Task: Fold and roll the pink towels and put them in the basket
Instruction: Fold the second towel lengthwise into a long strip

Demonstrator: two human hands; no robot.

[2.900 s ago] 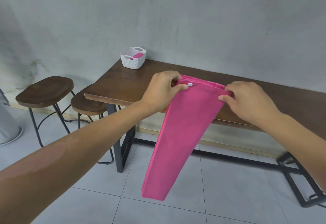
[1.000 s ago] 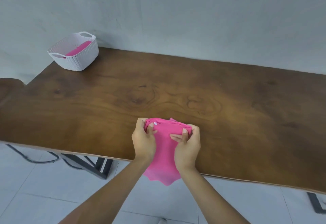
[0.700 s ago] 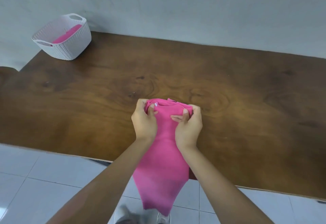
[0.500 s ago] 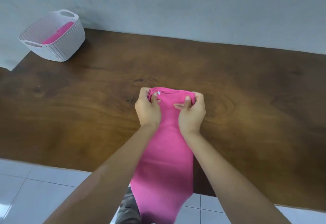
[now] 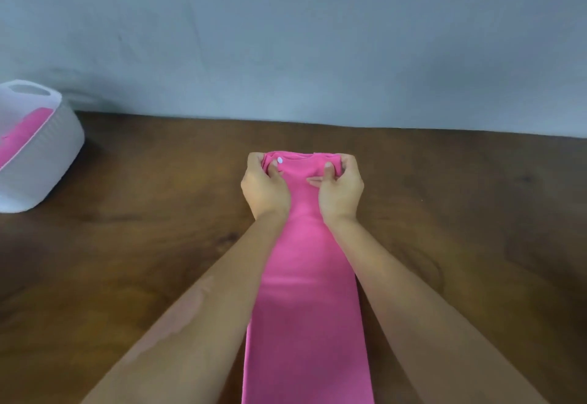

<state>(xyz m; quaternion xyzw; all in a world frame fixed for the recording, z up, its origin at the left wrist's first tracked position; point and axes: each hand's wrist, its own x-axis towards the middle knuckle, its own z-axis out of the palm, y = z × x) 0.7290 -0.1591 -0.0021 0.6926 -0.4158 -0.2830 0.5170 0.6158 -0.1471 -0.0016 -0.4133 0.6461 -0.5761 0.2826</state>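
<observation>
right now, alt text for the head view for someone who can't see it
Both hands, left hand and right hand, grip the far end of a long folded pink towel lying on a dark wooden table. A white basket at far left holds another pink towel.

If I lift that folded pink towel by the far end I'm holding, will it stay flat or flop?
The long folded pink towel would probably flop: it bunches where the left hand and right hand grip it. It looks thin, so likely light. On the smooth brown wooden table it may slide easily.
</observation>
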